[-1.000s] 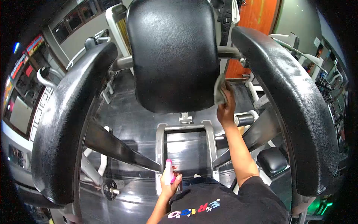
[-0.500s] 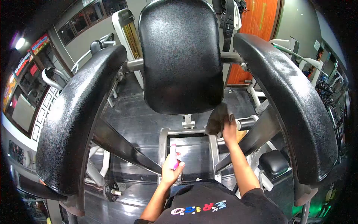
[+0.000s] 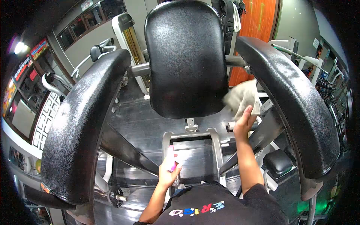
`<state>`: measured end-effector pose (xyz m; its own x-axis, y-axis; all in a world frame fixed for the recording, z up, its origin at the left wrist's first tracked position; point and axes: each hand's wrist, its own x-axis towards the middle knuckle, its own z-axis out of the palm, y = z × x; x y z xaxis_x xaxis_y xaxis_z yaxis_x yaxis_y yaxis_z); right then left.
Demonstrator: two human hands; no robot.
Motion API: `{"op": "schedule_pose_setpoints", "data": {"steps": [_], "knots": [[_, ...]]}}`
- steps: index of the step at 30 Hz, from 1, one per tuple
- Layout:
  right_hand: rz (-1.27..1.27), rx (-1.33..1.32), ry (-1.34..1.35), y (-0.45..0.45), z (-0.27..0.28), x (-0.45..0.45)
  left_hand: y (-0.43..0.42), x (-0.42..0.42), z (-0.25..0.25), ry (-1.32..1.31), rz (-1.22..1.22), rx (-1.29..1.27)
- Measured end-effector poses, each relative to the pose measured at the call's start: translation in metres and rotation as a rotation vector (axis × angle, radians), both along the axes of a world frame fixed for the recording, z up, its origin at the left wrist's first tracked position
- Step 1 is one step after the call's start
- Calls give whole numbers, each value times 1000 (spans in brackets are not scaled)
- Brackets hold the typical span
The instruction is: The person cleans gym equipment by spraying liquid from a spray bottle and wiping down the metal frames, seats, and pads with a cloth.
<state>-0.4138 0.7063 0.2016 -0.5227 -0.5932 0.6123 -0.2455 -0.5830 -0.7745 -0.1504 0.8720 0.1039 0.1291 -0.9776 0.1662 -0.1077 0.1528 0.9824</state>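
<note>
My left hand point(image 3: 167, 175) is wrapped round a small pink-and-white bottle point(image 3: 171, 153), held upright low over the metal frame point(image 3: 190, 135). It looks like a spray bottle, though its lower part is hidden in the fingers. In my right hand point(image 3: 243, 129) is a light beige cloth point(image 3: 244, 98), raised and slightly blurred, its loose end flaring up and to the left. The cloth is close to the lower right edge of the black padded backrest point(image 3: 187, 63); whether they touch I cannot tell. To its right curves a black padded arm point(image 3: 288, 93).
Another long padded arm point(image 3: 84, 123) curves along the left side. A weight-stack machine point(image 3: 129, 45) stands behind it, near an orange door point(image 3: 258, 22). A small black seat pad point(image 3: 277, 164) sits low on the right, and a weight plate point(image 3: 115, 197) low on the left.
My right hand has moved up and to the right with the cloth, whose paler side now shows. My left hand stays low with the bottle. The view has shifted slightly.
</note>
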Motion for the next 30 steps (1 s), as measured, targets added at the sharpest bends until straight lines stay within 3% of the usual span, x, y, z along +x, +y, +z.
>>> {"op": "schedule_pose_setpoints", "data": {"steps": [2, 4, 5, 6, 7, 10, 11, 13, 15, 17, 18, 20, 21, 22, 23, 25, 26, 30], "knots": [[-5, -337, 220, -26, 40, 9, 2, 3, 1, 27, 16, 26], [112, -643, 156, -54, 94, 30, 7, 7, 4, 34, 5, 41], [145, -671, 167, -62, 121, 39, 10, 9, 4, 41, -3, 61], [10, -782, 374, -71, 156, 49, 13, 8, 3, 91, 18, 16], [-168, -768, 587, -76, 180, 57, 16, 10, 0, 90, 20, 14], [-272, -523, 912, -104, 211, 105, 28, 18, -4, 136, 5, 77], [-202, -457, 1024, -127, 202, 119, 30, 22, -6, 135, 7, 75], [-319, -493, 1063, -128, 179, 144, 37, 29, -13, 92, 27, 78], [-191, -400, 1172, -106, 157, 148, 39, 30, -11, 101, 70, 53], [-28, -452, 1258, -84, 100, 153, 43, 34, -8, 158, 192, -19], [-73, -504, 1299, -78, 55, 155, 50, 57, -38, -39, 22, 21], [-54, -492, 1390, -62, -21, 142, 54, 61, -28, -16, 40, 13], [-38, -418, 1434, -59, -60, 134, 55, 66, -25, 7, 56, 0], [186, -192, 1432, -53, -86, 124, 58, 74, -30, 11, 43, 26], [183, -190, 1432, -52, -91, 117, 58, 73, -28, 10, 40, 26], [214, -100, 1366, -43, -88, 113, 61, 72, -23, 255, 157, 45], [91, -144, 1435, -42, -85, 113, 63, 77, -24, 233, 134, 49], [90, -127, 1469, -41, -84, 115, 63, 84, -30, 193, 95, -41]]}}
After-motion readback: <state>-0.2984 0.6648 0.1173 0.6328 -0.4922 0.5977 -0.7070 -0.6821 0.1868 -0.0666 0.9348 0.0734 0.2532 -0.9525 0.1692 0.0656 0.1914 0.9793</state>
